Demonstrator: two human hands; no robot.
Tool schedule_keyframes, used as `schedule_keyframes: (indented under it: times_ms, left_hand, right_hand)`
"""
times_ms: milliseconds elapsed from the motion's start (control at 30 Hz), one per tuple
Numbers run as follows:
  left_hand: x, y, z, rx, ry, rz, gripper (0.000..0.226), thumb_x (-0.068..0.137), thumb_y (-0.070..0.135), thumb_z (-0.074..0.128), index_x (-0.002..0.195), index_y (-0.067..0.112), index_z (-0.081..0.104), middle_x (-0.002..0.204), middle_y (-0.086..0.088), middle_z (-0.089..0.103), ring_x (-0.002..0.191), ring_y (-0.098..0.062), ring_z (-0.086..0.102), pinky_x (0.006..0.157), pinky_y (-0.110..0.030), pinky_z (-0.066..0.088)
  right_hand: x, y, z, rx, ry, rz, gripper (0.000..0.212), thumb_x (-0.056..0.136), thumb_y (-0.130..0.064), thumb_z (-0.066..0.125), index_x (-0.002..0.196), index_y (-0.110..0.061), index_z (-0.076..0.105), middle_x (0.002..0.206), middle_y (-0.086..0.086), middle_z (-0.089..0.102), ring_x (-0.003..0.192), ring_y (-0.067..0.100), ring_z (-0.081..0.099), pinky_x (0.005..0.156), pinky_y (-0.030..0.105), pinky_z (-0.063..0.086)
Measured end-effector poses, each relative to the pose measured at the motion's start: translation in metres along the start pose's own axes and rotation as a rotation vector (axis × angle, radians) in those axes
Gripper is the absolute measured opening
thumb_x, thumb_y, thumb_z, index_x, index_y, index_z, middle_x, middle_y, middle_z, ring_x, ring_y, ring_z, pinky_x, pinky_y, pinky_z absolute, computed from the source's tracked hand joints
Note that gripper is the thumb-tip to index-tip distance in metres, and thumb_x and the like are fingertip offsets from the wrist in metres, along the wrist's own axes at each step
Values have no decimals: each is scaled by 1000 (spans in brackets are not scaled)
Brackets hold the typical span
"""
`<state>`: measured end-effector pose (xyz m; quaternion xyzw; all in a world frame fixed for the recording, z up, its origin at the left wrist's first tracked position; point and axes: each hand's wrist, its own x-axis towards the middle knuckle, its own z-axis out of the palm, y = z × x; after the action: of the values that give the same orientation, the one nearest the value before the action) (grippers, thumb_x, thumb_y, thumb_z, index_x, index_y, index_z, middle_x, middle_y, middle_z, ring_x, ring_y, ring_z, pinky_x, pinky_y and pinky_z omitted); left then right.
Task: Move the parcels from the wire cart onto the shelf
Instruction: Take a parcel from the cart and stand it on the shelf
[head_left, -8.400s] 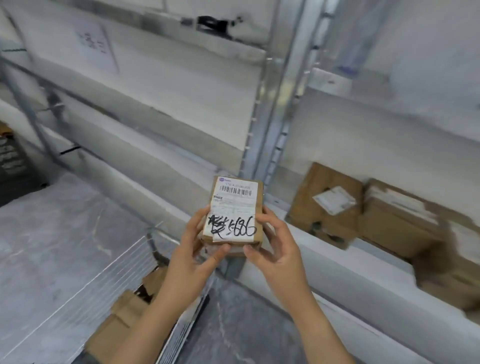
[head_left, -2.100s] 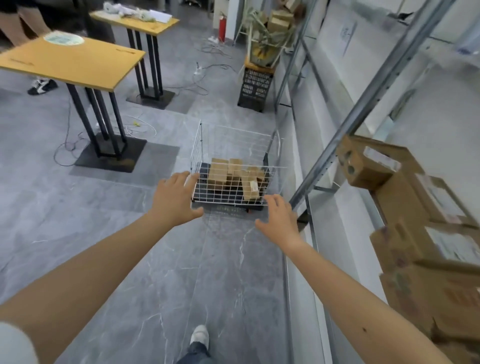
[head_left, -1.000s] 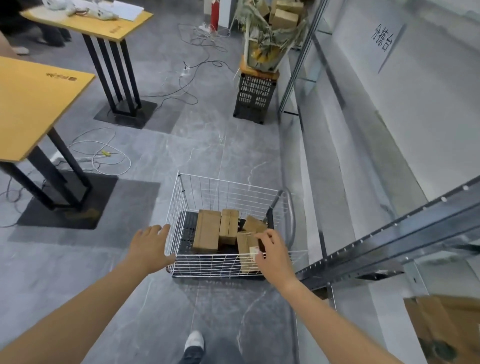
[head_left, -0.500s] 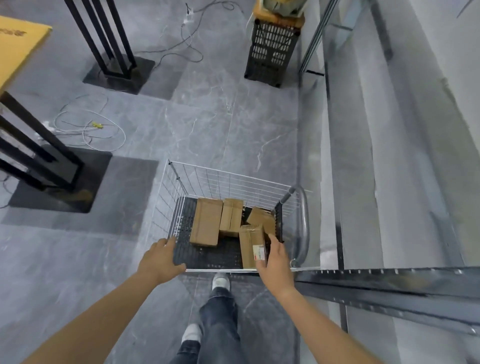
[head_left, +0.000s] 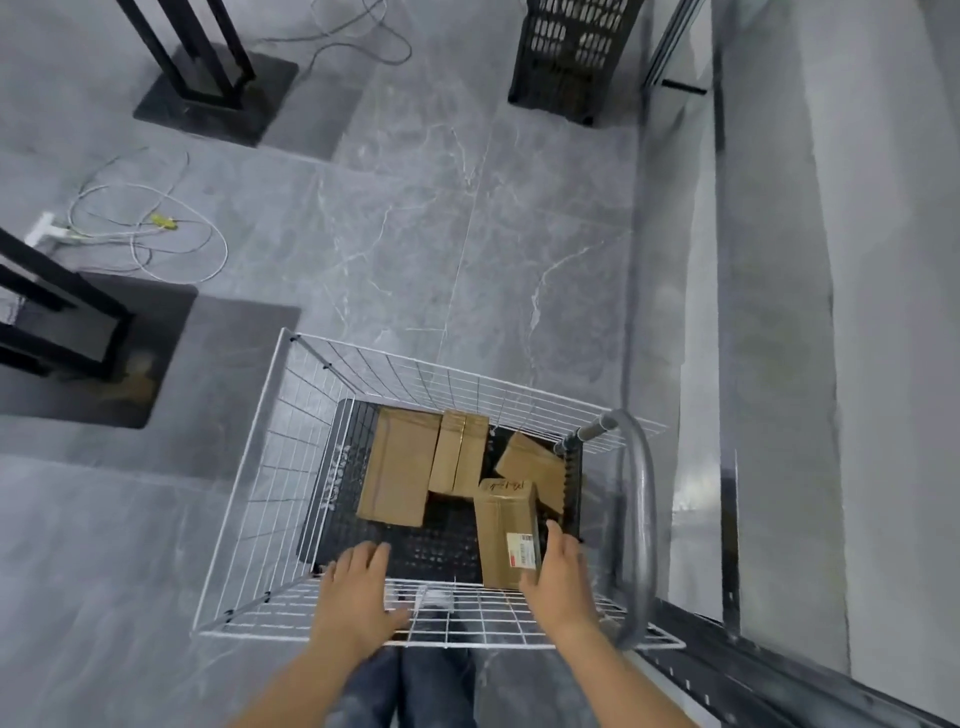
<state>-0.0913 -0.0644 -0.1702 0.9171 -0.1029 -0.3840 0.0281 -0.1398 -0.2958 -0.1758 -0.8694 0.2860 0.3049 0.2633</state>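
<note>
Grey marbled floor (head_left: 467, 234) lies all around; the right hand (head_left: 558, 577) touches the right edge of a labelled parcel (head_left: 501, 535) in the wire cart (head_left: 291, 467), though whether it clasps it I cannot tell. Three more parcels (head_left: 400, 467) lie just beyond its fingertips (head_left: 554, 530); the left hand (head_left: 358, 592), spread and empty, hovers left of that parcel; the shelf (head_left: 779, 364) runs to the right of the right hand, a black crate (head_left: 571, 52) far beyond it.
</note>
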Motion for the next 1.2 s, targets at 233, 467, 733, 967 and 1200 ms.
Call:
schedule_keyframes:
  times_ms: [233,467,733,967,1200]
  left_hand:
    - [52,5,31,11,80,-31,69,90,53,41,147,20,21,152,-2,23,141,-22,19,116,-42,13]
    - [56,3,90,-136,48,-91,46,77,44,42,99,15,69,100,-6,70,89,-28,68,79,-51,52]
    - [59,-7,117,-326,568,143,24,72,30,45,71,18,66,70,5,65,76,-9,47,92,-16,27]
    - [66,-4,122,-291,748,196,22,65,28,46,61,17,65,66,7,64,73,-7,47,74,-23,37]
    - [69,-1,120,-246,821,179,18,59,28,47,55,20,63,62,9,62,69,-6,48,69,-27,39]
  right_hand:
    - [65,11,27,-116,-43,-15,58,89,-18,61,139,-16,33,133,7,40,117,24,46,97,32,45]
    - [136,23,54,-68,-81,68,58,88,-20,64,140,-15,38,139,8,37,126,27,40,102,35,42]
    - [195,34,80,-192,-158,95,78,84,-22,69,148,-18,23,144,12,28,132,34,30,109,45,37]
    - [240,26,92,-313,-179,-14,88,83,-19,70,152,-21,16,161,7,6,148,30,4,119,45,13]
    - [254,30,115,-410,-262,41,105,77,-26,76,154,-20,4,161,9,-4,148,32,-6,119,53,10]
